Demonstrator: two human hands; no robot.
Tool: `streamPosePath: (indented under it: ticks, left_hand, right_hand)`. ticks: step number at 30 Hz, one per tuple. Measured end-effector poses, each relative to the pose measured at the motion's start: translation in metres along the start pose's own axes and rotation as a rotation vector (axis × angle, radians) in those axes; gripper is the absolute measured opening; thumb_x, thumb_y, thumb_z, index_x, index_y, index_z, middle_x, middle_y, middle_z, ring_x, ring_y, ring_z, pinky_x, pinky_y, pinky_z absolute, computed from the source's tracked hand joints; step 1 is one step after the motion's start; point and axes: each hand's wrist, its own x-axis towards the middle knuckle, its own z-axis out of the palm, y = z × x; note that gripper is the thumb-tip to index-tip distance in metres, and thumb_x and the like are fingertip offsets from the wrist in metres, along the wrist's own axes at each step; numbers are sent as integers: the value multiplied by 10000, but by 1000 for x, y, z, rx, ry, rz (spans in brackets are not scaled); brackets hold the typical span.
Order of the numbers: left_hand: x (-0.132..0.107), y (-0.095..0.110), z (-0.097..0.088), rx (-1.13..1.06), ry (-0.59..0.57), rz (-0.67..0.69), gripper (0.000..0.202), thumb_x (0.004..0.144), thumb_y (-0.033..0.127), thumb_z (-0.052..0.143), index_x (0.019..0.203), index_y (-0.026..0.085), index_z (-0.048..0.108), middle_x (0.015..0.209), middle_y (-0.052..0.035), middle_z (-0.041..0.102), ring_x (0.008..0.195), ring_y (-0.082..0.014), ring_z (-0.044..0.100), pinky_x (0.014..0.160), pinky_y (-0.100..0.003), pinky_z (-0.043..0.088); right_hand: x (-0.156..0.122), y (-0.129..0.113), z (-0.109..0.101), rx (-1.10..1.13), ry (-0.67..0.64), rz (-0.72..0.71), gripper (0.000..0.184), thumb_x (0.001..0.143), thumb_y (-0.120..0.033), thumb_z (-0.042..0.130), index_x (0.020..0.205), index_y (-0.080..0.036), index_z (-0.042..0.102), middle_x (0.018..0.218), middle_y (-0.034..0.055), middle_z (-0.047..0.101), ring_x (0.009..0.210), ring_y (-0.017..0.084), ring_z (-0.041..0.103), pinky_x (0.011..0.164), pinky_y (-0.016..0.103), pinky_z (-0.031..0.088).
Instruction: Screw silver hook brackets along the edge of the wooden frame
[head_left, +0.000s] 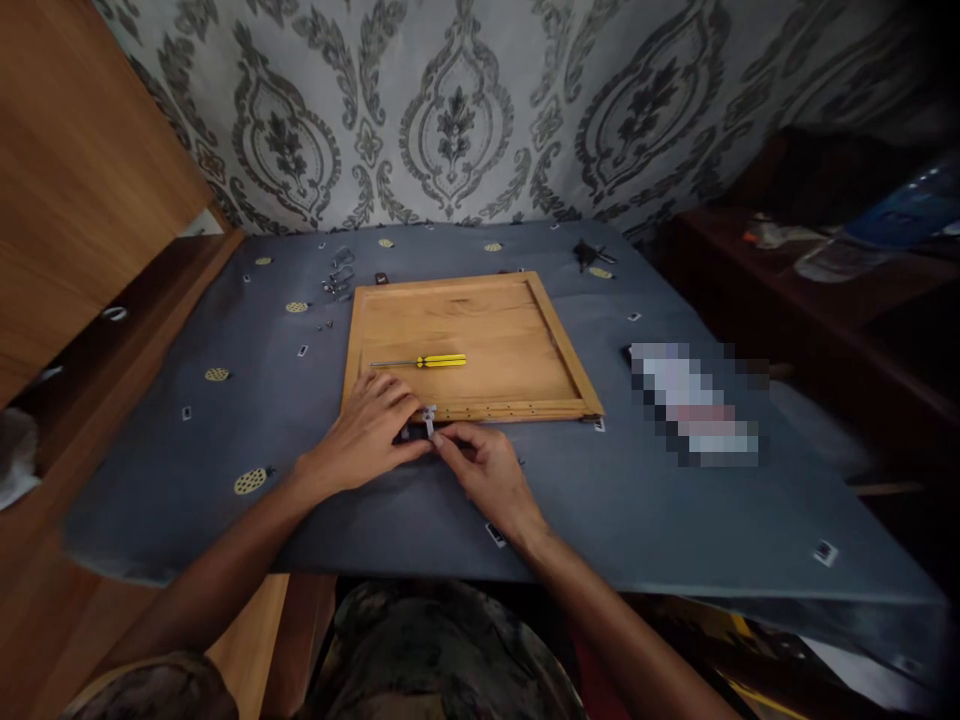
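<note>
A shallow wooden tray (559,345) lies on the grey table cloth. Inside it rests a screwdriver with a yellow handle (431,361). At the tray's near left corner both my hands meet on a small silvery metal fitting (430,418). My left hand (371,430) lies over the tray's edge with its fingers curled down beside the fitting. My right hand (484,470) pinches the fitting from the right with thumb and forefinger.
Small metal parts (337,275) lie at the cloth's far left. Dark pliers (589,255) sit at the far right. A blurred-out flat object (694,400) lies right of the tray. A wooden cabinet (75,180) stands at left, a dark shelf (825,270) at right.
</note>
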Motion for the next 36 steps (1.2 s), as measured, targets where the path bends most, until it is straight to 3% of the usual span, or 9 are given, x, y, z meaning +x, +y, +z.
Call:
streamPosePath:
  ticks: [3,6,10,14,22,36]
  left_hand:
    - [-1,2,0,8,17,-8,274,904,385,764,1056,179,665,1099,-78,661,1094,-287,551,992,-484,463]
    - [-1,3,0,-1,29,-8,311,900,368,769,1128,190,656,1114,-64,673,1105,-278,551,1010,-485,459]
    - [0,4,-2,1,13,-9,319,881,363,791,1108,180,663,1100,-68,677,1091,-280,556,1008,-489,462]
    - [1,5,-3,-7,5,-28,308,873,352,798,1084,170,668,1078,-67,680,1086,-284,557,1017,-503,456]
    - [1,9,-5,2,15,-30,272,886,342,777,1053,159,666,1071,-80,682,1052,-276,566,999,-489,470]
    - [1,9,-6,53,8,-49,341,896,419,776,1110,176,669,1120,-87,693,1108,-295,566,1049,-546,434]
  right_hand:
    - [-7,-1,0,-58,42,-32,251,957,-314,555,902,-190,766,826,60,759,741,195,695,682,289,527]
    - [-13,0,-1,-260,96,-123,224,976,-253,550,992,-196,766,950,84,762,809,203,715,724,294,542]
    - [-13,4,-2,-618,154,-309,283,1001,-177,529,1192,-201,737,962,73,745,850,207,743,655,263,559]
    - [-13,5,-2,-749,143,-400,359,990,-123,524,1290,-193,709,960,76,732,853,214,743,604,262,568]
    - [-14,2,0,-866,79,-390,482,956,-39,495,1368,-209,678,992,101,731,883,212,718,597,256,556]
    - [-15,-1,1,-899,41,-337,438,961,-60,528,1342,-218,677,967,87,715,884,217,689,585,259,535]
